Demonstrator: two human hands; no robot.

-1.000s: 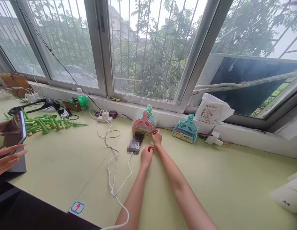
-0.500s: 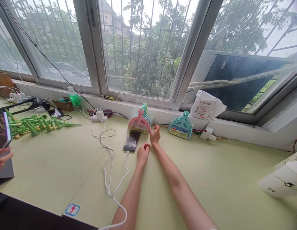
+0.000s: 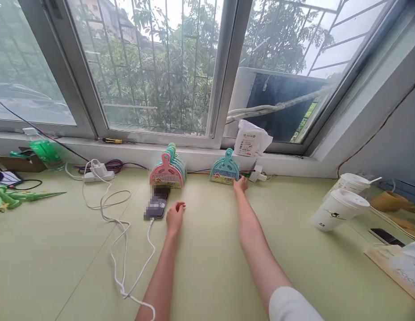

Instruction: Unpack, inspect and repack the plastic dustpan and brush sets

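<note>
A stack of small dustpan-and-brush sets [image 3: 166, 171], with a pink one in front, leans against the wall below the window. To its right, a teal dustpan-and-brush set [image 3: 225, 168] stands upright. My right hand [image 3: 240, 184] is at the lower right corner of the teal set, its fingers closed on that edge. My left hand [image 3: 175, 215] rests over the table just right of a phone [image 3: 158, 203], fingers curled together; whether anything small is in them cannot be made out.
White cables [image 3: 125, 249] run across the table [image 3: 207, 267] on the left, from a power strip [image 3: 99, 174]. White cups [image 3: 341, 208] stand at the right. A wrapped packet [image 3: 250, 139] sits on the sill; a bottle [image 3: 45, 149] is at far left.
The view has turned to the right. My right hand has moved from beside the pink stack to the teal set and taken its corner. My left hand stays near the phone.
</note>
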